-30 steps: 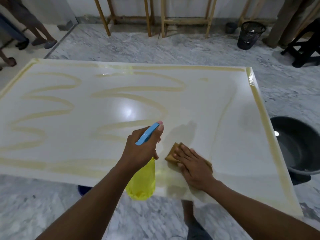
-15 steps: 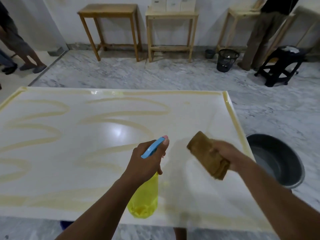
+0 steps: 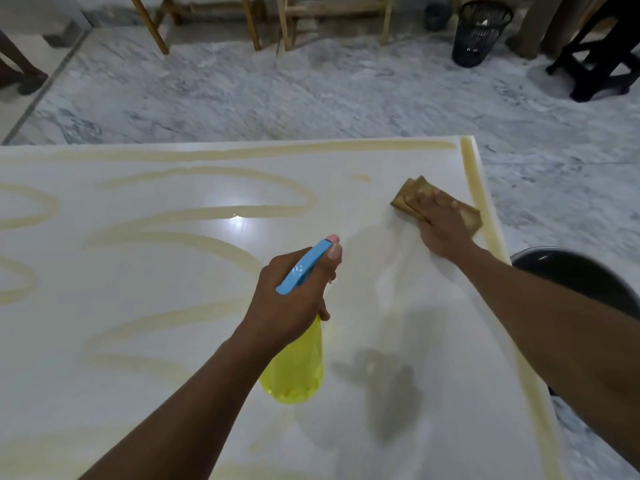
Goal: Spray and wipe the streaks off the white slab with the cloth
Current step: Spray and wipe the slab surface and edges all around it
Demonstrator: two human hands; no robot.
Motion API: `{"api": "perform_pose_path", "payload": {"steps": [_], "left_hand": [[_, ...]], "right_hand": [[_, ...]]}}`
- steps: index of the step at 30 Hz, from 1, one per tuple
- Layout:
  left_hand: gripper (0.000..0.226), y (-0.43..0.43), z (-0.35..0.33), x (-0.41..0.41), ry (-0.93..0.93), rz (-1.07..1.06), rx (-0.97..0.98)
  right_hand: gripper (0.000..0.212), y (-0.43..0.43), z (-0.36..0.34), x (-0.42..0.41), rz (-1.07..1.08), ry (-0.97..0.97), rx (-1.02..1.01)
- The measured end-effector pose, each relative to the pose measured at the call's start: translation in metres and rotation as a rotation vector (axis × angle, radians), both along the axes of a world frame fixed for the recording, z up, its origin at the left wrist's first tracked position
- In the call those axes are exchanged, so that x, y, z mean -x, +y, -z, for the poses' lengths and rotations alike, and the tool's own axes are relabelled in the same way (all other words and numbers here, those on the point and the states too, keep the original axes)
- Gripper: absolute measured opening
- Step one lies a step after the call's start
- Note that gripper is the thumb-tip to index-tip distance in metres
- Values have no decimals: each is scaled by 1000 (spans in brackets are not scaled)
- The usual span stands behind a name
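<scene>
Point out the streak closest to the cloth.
The straight streak along the slab's right edge: the cloth under the right hand lies beside it; the looping ones are further left.

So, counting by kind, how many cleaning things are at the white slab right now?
Yellow plastic spray bottle with blue trigger head: 1
Folded brown cloth: 1
Round dark grey basin, on the floor beside the slab: 1
Total: 3

No text, label, brand, number or sign can be read anywhere in the frame. The spray bottle (image 3: 294, 372), at lower centre, has a small pale spot on its blue trigger head (image 3: 303, 266), too blurred to tell whether it is a printed mark.
</scene>
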State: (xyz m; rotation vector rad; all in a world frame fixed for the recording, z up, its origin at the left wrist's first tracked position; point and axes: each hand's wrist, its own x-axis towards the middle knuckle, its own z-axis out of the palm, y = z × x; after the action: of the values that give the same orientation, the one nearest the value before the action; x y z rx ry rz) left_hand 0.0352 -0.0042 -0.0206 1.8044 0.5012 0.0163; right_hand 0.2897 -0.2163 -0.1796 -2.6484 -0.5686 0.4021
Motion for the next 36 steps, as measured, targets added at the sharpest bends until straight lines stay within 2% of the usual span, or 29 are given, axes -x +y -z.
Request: {"api": "perform_pose_path", "payload": {"steps": [5,8,11,15,17,18,22,24,26,29,32,33,36], "left_hand": [[12,1,1,26,26,-14,-10],[17,0,-6,59,27,-7,-29],[11,-3,-11,98,13,-19,-33],[11,-8,-14,164,-11,-59,-41],[14,-10,-17,197,-16,-88,-37],[14,-10,-19,211,-20,-96,-32],[16,-8,-38,240,-46,-116,-8],[20,-5,-49,241,-62,-111,-18],[18,-3,-59,235,-82,-100,-21],[12,1,-67,212,-103,-69,-19],[13,-3,-65,171,-89,-27,-23],[15,-7,-62,155,-86,-11,-25],[12,-21,-50,113,-84,41,-26]], "right_hand": [[61,-14,12,70,-66,-20,-38],[64,-18,15,147,-145,-60,-50],[70,-20,15,233,-204,-74,-50],[69,-17,10,356,-272,23,-23],[66,-13,-6,401,-259,152,-114],[58,-11,-20,415,-193,252,-205],[31,-13,-88,409,295,682,-552],[26,-22,-113,392,461,867,-710],[26,-30,-131,363,531,922,-812],[30,-41,-147,294,522,726,-730],[29,-46,-159,223,329,300,-424],[29,-47,-160,203,263,222,-356],[51,-56,-128,146,146,56,-151]]}}
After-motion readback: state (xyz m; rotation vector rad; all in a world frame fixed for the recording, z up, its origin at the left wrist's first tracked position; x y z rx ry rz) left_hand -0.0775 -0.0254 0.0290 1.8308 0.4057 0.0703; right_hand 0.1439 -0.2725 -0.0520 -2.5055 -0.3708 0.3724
